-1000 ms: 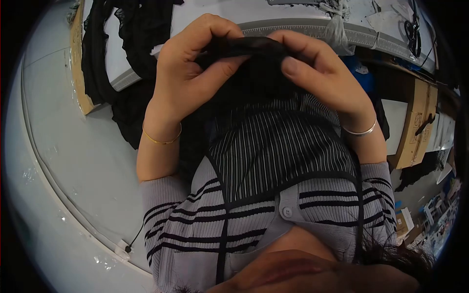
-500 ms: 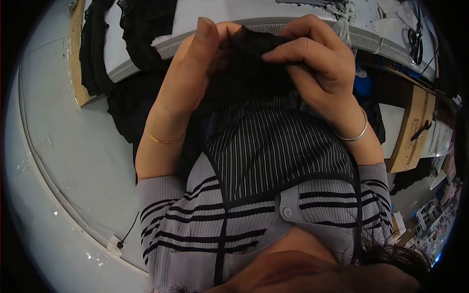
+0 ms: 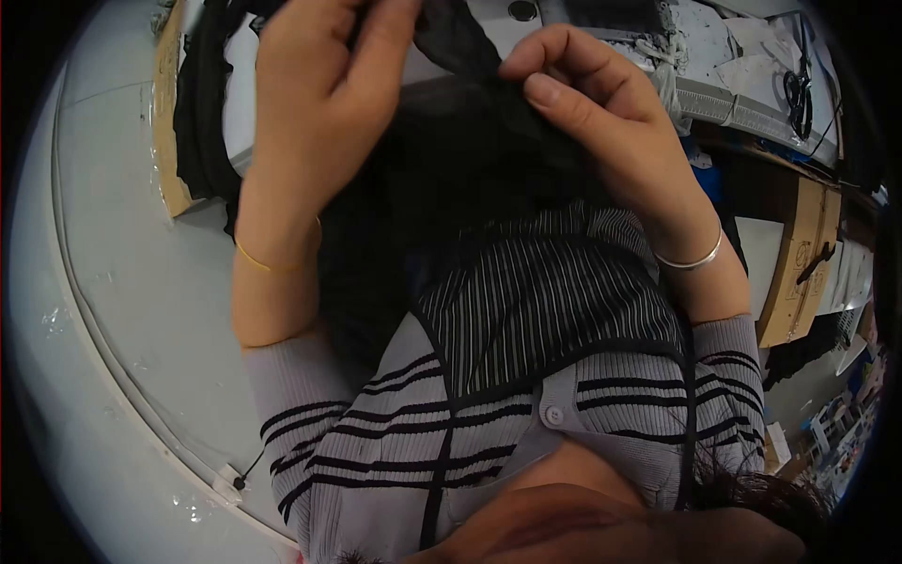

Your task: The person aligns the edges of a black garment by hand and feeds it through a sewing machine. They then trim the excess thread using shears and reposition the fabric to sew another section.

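A thin, sheer black fabric (image 3: 470, 141) is stretched between my hands and hangs down over my lap. My left hand (image 3: 324, 89) is raised at the upper left, its fingertips partly cut off by the top of the view; thumb and fingers close on the cloth there. With thumb and index finger, my right hand (image 3: 606, 99) pinches an edge of the same cloth. A striped apron (image 3: 554, 301) lies below the fabric, which hides part of the table edge.
Black scissors (image 3: 799, 99) lie on the worktable at the far right. Measuring marks run along the table's edge strip (image 3: 707, 96). More black cloth (image 3: 202, 113) drapes over the table at left. A cardboard box (image 3: 799, 268) stands to the right.
My left hand has moved up and outward, away from my right hand. The fabric that was bunched between them is now drawn out. My right hand has shifted slightly and keeps its pinch.
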A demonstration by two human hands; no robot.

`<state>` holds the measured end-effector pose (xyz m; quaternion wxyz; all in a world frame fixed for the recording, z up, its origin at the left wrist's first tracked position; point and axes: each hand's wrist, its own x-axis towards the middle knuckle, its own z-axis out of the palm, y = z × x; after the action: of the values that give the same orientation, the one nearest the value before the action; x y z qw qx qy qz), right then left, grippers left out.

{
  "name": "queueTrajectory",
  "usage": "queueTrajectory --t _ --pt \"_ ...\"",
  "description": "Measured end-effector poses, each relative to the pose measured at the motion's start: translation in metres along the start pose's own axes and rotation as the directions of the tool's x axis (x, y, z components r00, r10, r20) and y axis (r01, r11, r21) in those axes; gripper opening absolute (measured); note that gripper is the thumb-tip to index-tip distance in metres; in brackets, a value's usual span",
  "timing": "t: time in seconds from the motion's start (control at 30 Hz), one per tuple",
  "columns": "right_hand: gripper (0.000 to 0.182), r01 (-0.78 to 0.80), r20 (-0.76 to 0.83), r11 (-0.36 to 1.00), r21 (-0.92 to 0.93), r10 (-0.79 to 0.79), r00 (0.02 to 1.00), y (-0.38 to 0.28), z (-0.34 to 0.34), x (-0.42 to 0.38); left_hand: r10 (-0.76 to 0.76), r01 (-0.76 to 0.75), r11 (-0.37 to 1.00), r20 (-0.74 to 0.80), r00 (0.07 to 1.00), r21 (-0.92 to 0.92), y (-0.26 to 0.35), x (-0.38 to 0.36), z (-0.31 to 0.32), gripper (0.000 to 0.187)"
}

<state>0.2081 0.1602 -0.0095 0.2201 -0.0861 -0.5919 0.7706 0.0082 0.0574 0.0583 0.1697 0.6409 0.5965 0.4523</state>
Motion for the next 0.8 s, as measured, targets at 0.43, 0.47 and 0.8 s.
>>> queueTrajectory --t 0.43,0.47,0.8 --pt "0.073 0.049 -0.141 0.655 -0.754 -0.234 0.962 -0.012 -0.021 0.033 0.239 -0.27 0.692 0.141 0.961 0.67 -0.025 0.091 0.008 0.02" --pt "0.073 0.053 -0.135 0.658 -0.751 -0.232 0.963 -0.012 -0.02 0.036 0.251 -0.277 0.683 0.138 0.958 0.676 -0.028 0.091 0.01 0.021" --pt "0.08 -0.006 -0.191 0.532 -0.847 -0.294 0.937 -0.009 -0.023 0.035 0.379 -0.376 0.652 0.146 0.914 0.659 -0.054 0.043 0.032 0.044"
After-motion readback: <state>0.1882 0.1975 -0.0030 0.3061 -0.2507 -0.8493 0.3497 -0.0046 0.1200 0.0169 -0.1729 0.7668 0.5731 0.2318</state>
